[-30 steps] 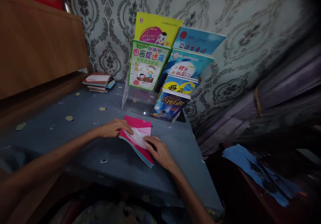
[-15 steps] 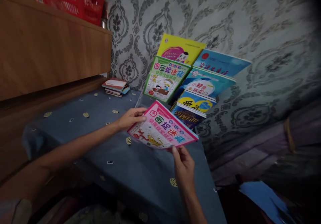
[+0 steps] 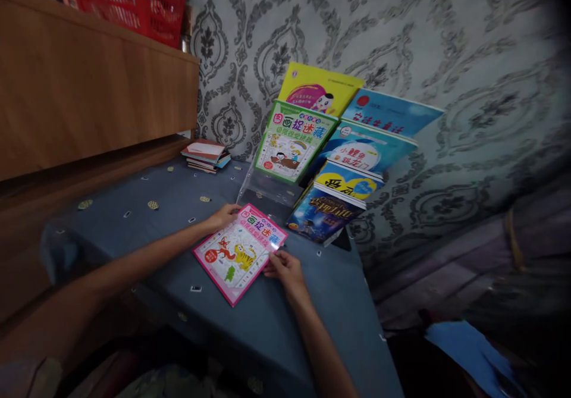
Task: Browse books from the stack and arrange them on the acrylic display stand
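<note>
A pink-bordered picture book [image 3: 241, 254], with a fox and a yellow tiger on its cover, is low over the table, cover up. My left hand [image 3: 224, 215] is closed on its upper left edge. The right edge is pinched by my right hand [image 3: 288, 272], thumb near the cover. Just beyond stands a clear tiered book stand [image 3: 267, 193]. It holds a green-bordered book [image 3: 297, 142], a yellow book [image 3: 321, 88], a light blue book [image 3: 392, 112], a teal book [image 3: 366, 145], a yellow-and-blue book [image 3: 348, 179] and a dark blue book [image 3: 325, 213].
A small stack of thin books [image 3: 205, 155] lies at the table's far left. The dark blue tablecloth [image 3: 267, 332] covers the table. A wooden cabinet [image 3: 98, 88] with a red basket [image 3: 134, 5] is at left, and patterned wallpaper [image 3: 446, 41] behind.
Both hands have brought the pink book down and left, away from the front of the stand. Its cover now faces up more fully, and the dark blue book is uncovered.
</note>
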`<move>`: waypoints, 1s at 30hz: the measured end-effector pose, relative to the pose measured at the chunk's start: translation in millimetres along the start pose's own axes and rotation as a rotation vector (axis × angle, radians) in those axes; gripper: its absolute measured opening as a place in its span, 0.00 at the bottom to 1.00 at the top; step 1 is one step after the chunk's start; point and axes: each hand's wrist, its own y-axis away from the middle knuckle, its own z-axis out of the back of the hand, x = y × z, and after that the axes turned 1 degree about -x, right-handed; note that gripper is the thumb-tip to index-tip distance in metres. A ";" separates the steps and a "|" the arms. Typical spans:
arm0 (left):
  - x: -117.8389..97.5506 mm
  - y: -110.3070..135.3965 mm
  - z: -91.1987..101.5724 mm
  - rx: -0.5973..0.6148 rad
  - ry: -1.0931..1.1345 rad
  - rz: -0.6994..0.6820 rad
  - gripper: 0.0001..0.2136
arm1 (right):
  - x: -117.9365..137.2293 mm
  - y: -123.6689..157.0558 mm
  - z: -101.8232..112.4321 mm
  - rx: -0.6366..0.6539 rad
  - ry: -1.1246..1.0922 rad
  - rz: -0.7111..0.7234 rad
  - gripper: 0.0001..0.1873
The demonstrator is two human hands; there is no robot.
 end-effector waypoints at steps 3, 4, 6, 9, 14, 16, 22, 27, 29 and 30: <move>9.5 1.3 2.4 -0.005 -0.202 -0.111 0.12 | -5.2 -5.4 9.3 -0.041 0.087 -0.060 0.23; 10.9 2.3 3.0 0.008 -0.259 -0.146 0.11 | -5.5 -6.1 12.2 -0.072 0.146 -0.036 0.22; 12.0 3.6 2.5 0.044 -0.391 -0.229 0.11 | -4.9 -6.2 14.3 -0.133 0.319 0.089 0.20; 10.9 2.8 -4.1 0.086 -0.535 -0.293 0.13 | -1.4 -6.5 3.7 -0.156 0.635 0.340 0.16; 13.2 1.6 -17.2 0.121 -0.634 -0.344 0.18 | 7.4 -20.2 -37.9 0.018 0.965 0.606 0.18; 18.4 1.9 -18.8 0.121 -0.636 -0.369 0.19 | 9.1 -28.7 -52.3 0.080 1.059 0.606 0.22; 30.5 -0.8 -18.8 0.071 -0.644 -0.394 0.21 | 4.1 -45.5 -71.1 0.131 1.151 0.517 0.25; 27.4 -1.4 -19.3 0.062 -0.652 -0.406 0.20 | 0.4 -47.0 -71.4 0.126 1.145 0.488 0.25; 27.2 -1.2 -19.1 0.055 -0.650 -0.415 0.19 | 0.7 -44.8 -67.3 0.114 1.143 0.473 0.25; 27.7 -1.2 -19.0 0.056 -0.651 -0.421 0.19 | 1.0 -43.0 -63.7 0.105 1.146 0.466 0.25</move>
